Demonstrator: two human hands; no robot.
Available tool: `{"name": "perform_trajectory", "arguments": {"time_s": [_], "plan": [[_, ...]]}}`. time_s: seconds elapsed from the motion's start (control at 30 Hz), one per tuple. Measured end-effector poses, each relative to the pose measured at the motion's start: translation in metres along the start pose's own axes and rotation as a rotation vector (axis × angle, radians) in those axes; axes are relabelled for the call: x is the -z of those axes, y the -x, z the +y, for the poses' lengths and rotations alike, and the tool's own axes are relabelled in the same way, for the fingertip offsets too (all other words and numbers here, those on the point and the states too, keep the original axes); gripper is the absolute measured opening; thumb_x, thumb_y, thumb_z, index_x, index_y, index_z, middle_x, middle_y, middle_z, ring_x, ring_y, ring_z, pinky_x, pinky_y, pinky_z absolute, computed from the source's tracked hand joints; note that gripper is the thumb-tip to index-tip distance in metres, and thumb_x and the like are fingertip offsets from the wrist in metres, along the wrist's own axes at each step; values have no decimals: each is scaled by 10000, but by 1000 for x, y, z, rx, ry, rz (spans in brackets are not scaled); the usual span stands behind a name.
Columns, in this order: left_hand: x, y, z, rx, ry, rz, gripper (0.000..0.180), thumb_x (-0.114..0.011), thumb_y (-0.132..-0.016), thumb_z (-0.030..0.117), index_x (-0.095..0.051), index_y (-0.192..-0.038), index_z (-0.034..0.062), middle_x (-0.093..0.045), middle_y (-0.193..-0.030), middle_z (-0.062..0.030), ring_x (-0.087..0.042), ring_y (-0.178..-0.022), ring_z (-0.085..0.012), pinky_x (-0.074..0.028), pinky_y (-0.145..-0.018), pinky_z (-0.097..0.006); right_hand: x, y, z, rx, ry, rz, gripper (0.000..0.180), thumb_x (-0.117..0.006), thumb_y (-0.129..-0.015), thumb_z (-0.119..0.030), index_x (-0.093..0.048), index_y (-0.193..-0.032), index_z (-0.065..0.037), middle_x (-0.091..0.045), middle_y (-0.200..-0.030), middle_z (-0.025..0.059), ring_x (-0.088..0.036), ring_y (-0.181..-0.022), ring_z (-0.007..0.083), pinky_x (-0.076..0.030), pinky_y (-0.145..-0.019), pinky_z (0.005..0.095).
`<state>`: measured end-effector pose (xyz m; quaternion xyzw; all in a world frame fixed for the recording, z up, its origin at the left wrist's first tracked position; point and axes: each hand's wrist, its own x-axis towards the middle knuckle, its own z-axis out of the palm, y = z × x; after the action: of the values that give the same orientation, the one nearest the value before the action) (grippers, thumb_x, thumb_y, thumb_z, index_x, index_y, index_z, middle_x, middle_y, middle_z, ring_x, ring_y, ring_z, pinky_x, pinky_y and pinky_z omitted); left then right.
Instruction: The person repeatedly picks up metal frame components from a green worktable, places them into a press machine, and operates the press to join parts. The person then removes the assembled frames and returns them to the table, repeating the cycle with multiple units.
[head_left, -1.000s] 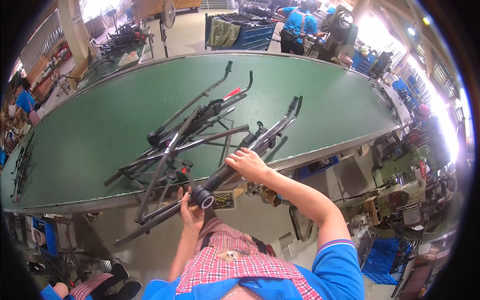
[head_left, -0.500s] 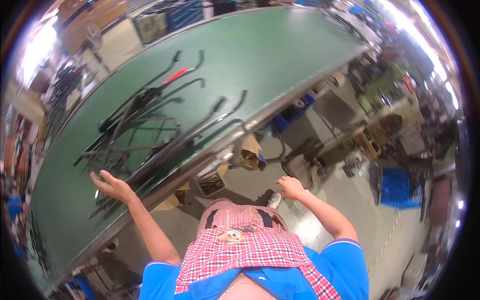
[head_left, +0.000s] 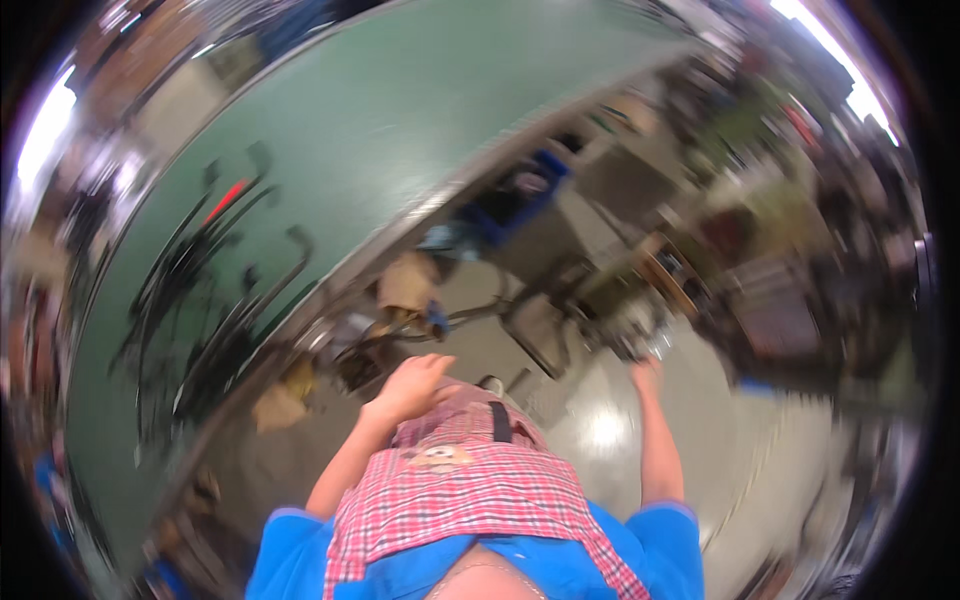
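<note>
My left hand (head_left: 412,388) is in front of my red checked apron (head_left: 470,475), off the green table. Its fingers are stretched out and nothing is in them. My right hand (head_left: 647,373) reaches forward on the right, over the floor by the machinery; its fingers are too smeared to read. On the table to the left lie black bent-tube metal frames (head_left: 185,265) with curved ends, one bearing a red patch (head_left: 227,202). Another dark tube frame (head_left: 245,325) lies nearer the table's edge. Neither hand touches these frames.
The long green table (head_left: 370,130) runs diagonally from lower left to upper right. Beneath its edge are a brown paper bag (head_left: 408,285) and a blue crate (head_left: 520,195). Dark machinery (head_left: 760,270) with a wooden tray (head_left: 672,272) stands on the right.
My view has turned right, so the table and frames sit farther left. The left hand has come away from the frames to my apron. My right arm is stretched farther forward.
</note>
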<state>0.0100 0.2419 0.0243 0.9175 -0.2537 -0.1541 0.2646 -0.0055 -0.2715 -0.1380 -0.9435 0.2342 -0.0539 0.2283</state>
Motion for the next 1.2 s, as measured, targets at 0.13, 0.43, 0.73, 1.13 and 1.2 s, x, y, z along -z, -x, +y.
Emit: {"name": "perform_trajectory", "arguments": {"time_s": [0.13, 0.43, 0.73, 1.13, 1.2], "plan": [[-28, 14, 1, 170, -64, -182, 489, -589, -851, 438, -577, -1097, 16, -619, -1059, -196, -603, -993, -360, -479, -860, -448, -18, -79, 83, 0, -327, -57, 340, -569, -870, -234, -643, -1088, 16, -681, -991, 169, -640, -877, 272, -486, -775, 396], [-49, 51, 20, 556, 24, -14, 494, -583, -860, 439, -571, -1074, -6, -615, -1045, -172, -608, -989, -334, -479, -851, -439, -105, -93, -9, -104, -100, -581, 360, -572, -911, -236, -564, -1147, 36, -619, -1015, 155, -574, -906, 270, -461, -792, 381], [-61, 29, 16, 657, 121, -21, 492, -629, -833, 437, -584, -1049, -2, -633, -1034, -175, -625, -971, -344, -505, -811, -444, -136, -15, -262, 305, -350, -888, 314, -576, -907, -196, -562, -1130, 25, -600, -973, 132, -558, -870, 243, -452, -766, 360], [-57, -12, 13, 587, 75, -29, 461, -638, -832, 414, -606, -1031, -1, -665, -975, -164, -635, -953, -335, -509, -807, -444, -88, -22, -290, 218, -595, -909, 258, -581, -901, -143, -559, -1106, 11, -574, -916, 100, -537, -822, 206, -441, -732, 331], [-58, -19, 16, 580, 89, -57, 464, -632, -837, 419, -604, -1033, 0, -665, -976, -164, -636, -953, -336, -512, -805, -443, -78, -30, -278, 171, -634, -885, 249, -581, -900, -134, -559, -1102, 9, -570, -906, 95, -534, -814, 200, -439, -726, 327]]}}
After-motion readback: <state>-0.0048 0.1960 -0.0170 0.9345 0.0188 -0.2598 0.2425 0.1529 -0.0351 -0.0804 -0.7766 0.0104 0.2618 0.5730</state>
